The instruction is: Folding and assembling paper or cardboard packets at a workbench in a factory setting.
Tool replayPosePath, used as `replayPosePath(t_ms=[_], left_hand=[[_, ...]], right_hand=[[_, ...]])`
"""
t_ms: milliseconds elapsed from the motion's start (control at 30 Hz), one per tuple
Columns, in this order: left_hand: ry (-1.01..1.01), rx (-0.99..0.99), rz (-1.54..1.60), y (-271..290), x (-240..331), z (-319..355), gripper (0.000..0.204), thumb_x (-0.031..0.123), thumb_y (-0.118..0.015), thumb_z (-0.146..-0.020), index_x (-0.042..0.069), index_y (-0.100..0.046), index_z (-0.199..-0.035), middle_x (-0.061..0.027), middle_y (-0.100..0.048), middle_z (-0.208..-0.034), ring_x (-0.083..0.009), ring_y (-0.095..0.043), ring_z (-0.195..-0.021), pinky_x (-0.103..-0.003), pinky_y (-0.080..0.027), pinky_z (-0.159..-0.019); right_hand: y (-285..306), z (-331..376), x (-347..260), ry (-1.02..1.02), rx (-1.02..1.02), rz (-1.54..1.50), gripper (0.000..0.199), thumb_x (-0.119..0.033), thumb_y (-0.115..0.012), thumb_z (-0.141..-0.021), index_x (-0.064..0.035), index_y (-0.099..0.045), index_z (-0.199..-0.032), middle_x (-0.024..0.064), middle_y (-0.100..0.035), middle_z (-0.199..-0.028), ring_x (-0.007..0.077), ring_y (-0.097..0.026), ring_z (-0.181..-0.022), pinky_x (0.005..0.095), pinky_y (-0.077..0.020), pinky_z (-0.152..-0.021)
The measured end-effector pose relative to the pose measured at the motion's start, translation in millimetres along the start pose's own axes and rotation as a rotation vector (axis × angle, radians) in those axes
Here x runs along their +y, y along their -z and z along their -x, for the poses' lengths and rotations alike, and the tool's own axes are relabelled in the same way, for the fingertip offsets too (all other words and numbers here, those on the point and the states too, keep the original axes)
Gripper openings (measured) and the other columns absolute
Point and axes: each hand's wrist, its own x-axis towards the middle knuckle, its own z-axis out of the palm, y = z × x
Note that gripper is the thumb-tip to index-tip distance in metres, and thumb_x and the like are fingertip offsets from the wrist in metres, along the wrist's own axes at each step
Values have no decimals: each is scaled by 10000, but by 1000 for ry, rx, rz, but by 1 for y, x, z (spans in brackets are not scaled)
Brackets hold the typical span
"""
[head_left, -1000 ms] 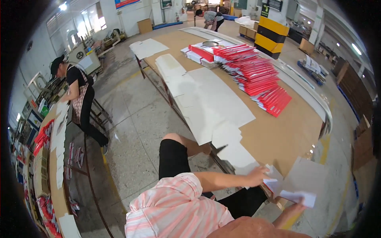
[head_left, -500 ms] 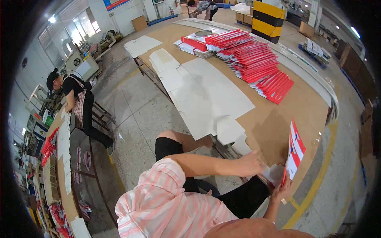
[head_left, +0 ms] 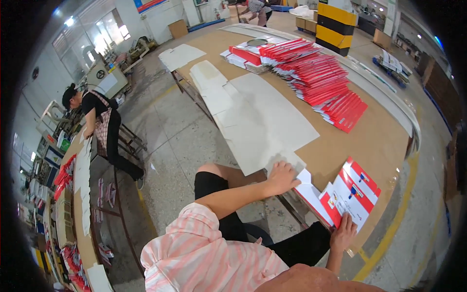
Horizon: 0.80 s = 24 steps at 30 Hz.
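Observation:
A flat red-and-white printed carton lies at the near right of the table, with white flaps spread on its left side. My right hand rests on the carton's near edge, fingers stretched over the print; its thumb is hard to make out. Over the table's near edge, just left of the flaps, my left hand lies on a large off-white sheet with its fingers bent and slightly apart. Nothing shows in that hand.
A long fanned row of red-and-white cartons runs along the far side of the cardboard-covered table. Beyond stands a yellow-and-black striped pillar. At the left, a person leans on another table.
The carton has gone from nearly upright to flat on the table, its flaps spread. My left hand has moved left and away from it; my right hand now lies over it.

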Motion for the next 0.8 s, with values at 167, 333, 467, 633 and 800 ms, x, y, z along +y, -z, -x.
replayPosePath(t_ms=[167, 333, 467, 633, 800], left_hand=[[-136, 48, -81, -29, 10, -16, 260, 324, -641, -730, 74, -670, -793, -93, -613, -904, -281, -516, -946, -454, -368, -832], [-621, -49, -199, -20, -1, -5, 252, 298, -650, -720, 76, -650, -838, -53, -599, -919, -265, -510, -937, -446, -372, -828], [-887, 157, -129, 24, -48, -1, 394, 378, -658, -723, 115, -563, -1001, -50, -586, -844, -275, -513, -909, -433, -376, -799], [-560, 89, -153, 37, -58, -57, 264, 409, -637, -710, 156, -627, -783, -48, -597, -721, -253, -536, -841, -419, -406, -746], [-337, 193, -277, -13, -47, -61, 231, 358, -619, -722, 132, -641, -759, -65, -610, -711, -237, -550, -816, -390, -434, -713]], right_hand=[[0, 3, -2, -4, -25, 46, 503, -120, -586, -739, -71, -529, -1237, 77, -561, -1216, 296, -526, -984, 416, -440, -812], [-3, 21, 22, -17, -62, 78, 465, -150, -534, -798, -51, -516, -1252, 126, -561, -1211, 328, -531, -975, 442, -441, -836], [-17, 29, 41, -51, -133, 18, 491, -185, -544, -808, -52, -502, -1279, 147, -549, -1252, 364, -528, -1050, 460, -424, -911], [3, 12, 32, 72, -21, 24, 479, -200, -625, -767, -23, -519, -1199, 185, -564, -1149, 376, -537, -943, 459, -441, -829], [-59, -10, 56, 538, 849, -232, 463, -330, -612, -822, -58, -570, -1195, 152, -608, -1143, 364, -568, -876, 473, -458, -762]])
